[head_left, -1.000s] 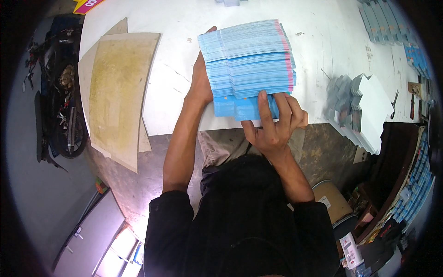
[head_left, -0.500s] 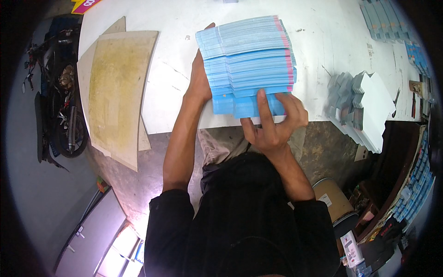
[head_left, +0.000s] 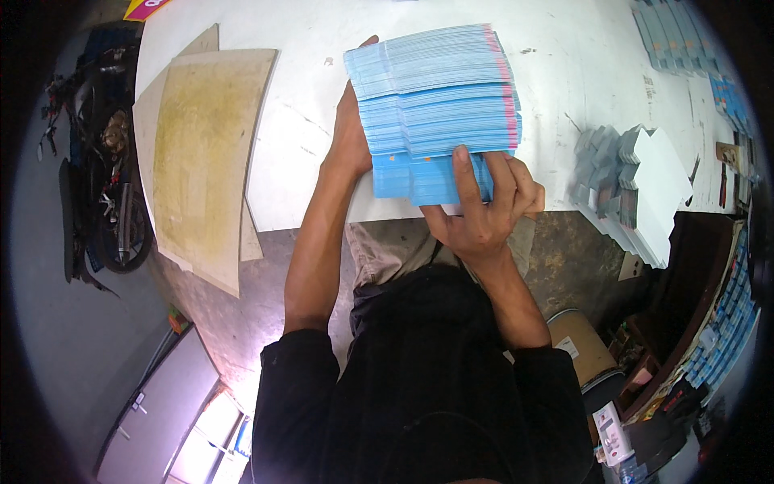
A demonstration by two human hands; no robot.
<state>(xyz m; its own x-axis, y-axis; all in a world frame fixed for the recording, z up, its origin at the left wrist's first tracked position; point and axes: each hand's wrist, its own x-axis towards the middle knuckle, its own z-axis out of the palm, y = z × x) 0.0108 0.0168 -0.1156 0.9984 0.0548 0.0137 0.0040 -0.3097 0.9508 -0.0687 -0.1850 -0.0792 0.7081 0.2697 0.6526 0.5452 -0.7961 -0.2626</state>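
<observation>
A thick fanned stack of blue printed card pieces, with pink marks along its right edge, is at the near edge of the white table. My left hand grips it along the left side; most of those fingers are hidden behind the stack. At the near end my right hand has its thumb beneath the lowest pieces and its index finger on their upper face. Its other fingers are bent at the right corner of the stack.
Worn tan boards overhang the table's left edge. Notched white and grey card pieces are piled at the right, with more blue-grey stacks at the far right. A bicycle stands left; a round brown drum stands below right.
My right hand's fingers have slid slightly left and up at the near end, and more of the front pieces shows there. My left hand stays almost still on the stack.
</observation>
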